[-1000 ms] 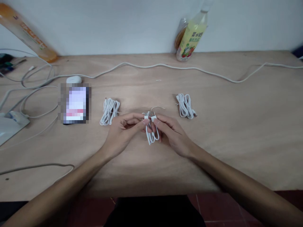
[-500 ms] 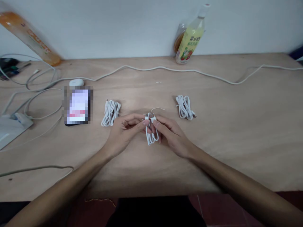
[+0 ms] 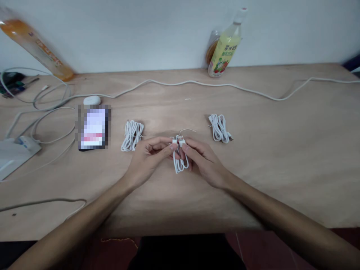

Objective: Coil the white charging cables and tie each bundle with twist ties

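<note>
Between my two hands is a coiled white USB cable (image 3: pixel 180 165), its loops hanging below my fingers. My left hand (image 3: pixel 152 152) pinches one white connector by thumb and forefinger. A second white plug (image 3: pixel 181 141) with a metal USB end is gripped by my right hand (image 3: pixel 201 155), close beside the first. A thin white tie (image 3: pixel 188 130) sticks out past the fingertips. On the table lie two more bundled white cables, the left bundle (image 3: pixel 132 135) near my left knuckles and the right bundle (image 3: pixel 220 128) beyond my right hand.
A phone (image 3: pixel 94 127) and a white earbud case (image 3: pixel 92 101) lie at left, near tangled cords and a white power strip (image 3: pixel 18 155). One long white cord (image 3: pixel 191 81) crosses the table. Along the wall stand an orange drink bottle (image 3: pixel 39 48) and a yellow-labelled bottle (image 3: pixel 225 48).
The plug in my right hand has turned slightly, so its metal USB end shows more clearly. Both hands stay almost in place, and the view shifts a little.
</note>
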`<state>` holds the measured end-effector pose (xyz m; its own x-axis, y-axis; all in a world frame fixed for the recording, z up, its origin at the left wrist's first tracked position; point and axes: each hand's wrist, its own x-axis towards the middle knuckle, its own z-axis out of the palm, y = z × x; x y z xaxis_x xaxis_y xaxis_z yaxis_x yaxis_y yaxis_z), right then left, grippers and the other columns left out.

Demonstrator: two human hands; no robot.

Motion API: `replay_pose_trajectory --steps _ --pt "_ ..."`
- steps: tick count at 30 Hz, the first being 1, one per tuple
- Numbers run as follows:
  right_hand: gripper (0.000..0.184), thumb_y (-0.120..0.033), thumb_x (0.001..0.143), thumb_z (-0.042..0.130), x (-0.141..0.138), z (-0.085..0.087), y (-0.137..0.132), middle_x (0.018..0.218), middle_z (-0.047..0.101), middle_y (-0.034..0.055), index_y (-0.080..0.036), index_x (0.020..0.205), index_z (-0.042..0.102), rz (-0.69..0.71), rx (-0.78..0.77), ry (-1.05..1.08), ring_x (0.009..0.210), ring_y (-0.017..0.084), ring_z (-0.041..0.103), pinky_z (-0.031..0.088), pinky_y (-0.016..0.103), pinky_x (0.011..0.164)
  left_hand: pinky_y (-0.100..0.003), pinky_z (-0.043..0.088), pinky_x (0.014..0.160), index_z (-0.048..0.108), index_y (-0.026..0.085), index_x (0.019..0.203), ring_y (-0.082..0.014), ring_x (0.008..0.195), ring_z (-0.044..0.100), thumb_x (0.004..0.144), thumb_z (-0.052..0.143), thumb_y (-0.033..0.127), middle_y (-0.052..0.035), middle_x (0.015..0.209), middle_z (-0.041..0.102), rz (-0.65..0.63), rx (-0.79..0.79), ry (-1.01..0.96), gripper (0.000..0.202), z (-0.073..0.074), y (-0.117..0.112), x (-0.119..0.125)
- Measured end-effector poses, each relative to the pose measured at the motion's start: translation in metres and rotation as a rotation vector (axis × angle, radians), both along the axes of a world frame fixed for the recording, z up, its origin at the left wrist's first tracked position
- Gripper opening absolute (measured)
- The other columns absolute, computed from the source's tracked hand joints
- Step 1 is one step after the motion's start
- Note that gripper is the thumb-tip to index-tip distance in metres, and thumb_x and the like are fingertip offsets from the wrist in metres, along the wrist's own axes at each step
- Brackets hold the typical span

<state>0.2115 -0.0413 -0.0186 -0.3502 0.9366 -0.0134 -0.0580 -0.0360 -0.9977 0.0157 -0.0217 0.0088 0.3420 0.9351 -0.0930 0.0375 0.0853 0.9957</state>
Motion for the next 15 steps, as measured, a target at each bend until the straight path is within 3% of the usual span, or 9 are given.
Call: replay_pose_trajectory --steps 15 --pt "0.048 -0.064 0.107 0.060 -0.0015 0.0020 0.0019 0.080 0.055 -0.0005 -0.023 0.083 0.063 0.002 -0.016 0.015 0.065 0.014 0.047 0.037 0.029 0.055 -0.033 0.070 0.082 0.089 0.021 0.103 -0.0204 0.074 0.082 0.093 0.087 0.048 -0.0049 0.083 0.087 0.001 -0.031 -0.012 0.029 0.0003 -0.0015 0.0002"
